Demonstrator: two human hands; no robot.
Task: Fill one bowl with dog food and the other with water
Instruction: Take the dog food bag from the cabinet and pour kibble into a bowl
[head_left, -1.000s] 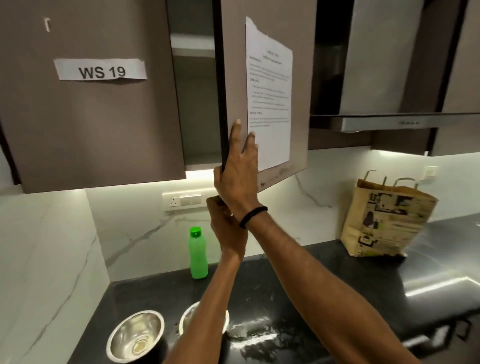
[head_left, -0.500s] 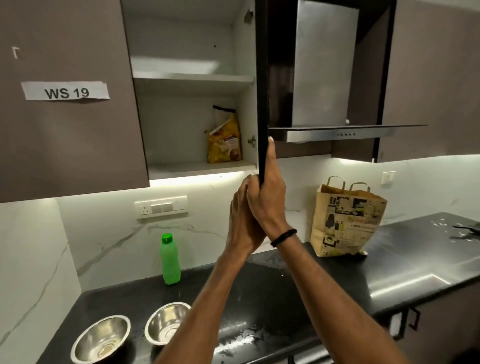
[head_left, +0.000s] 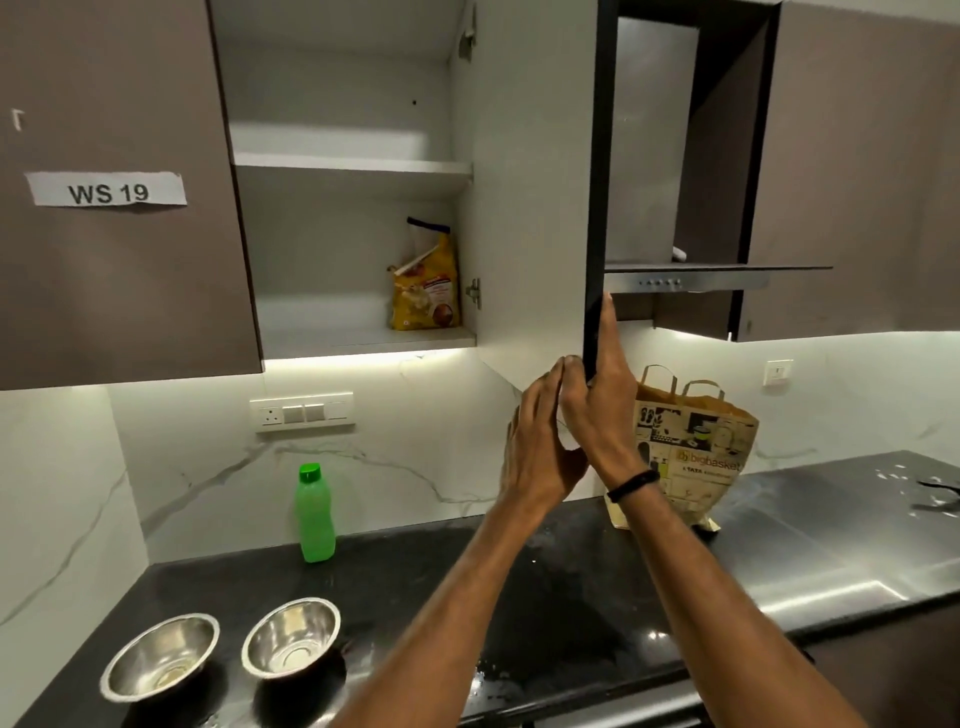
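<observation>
— pouch location?
— upright on the lower shelf, at the cabinet right; the door is pinched at its edge by the right hand, the left hand is held flat, empty
— handling?
— judged light, soft, crinkly; best gripped mid-body, below the rolled top

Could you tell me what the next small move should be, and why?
Probably release the cabinet door and reach the left hand to the yellow food bag on the lower shelf: the door stands wide open, the bag is exposed, and both steel bowls look empty.
</observation>
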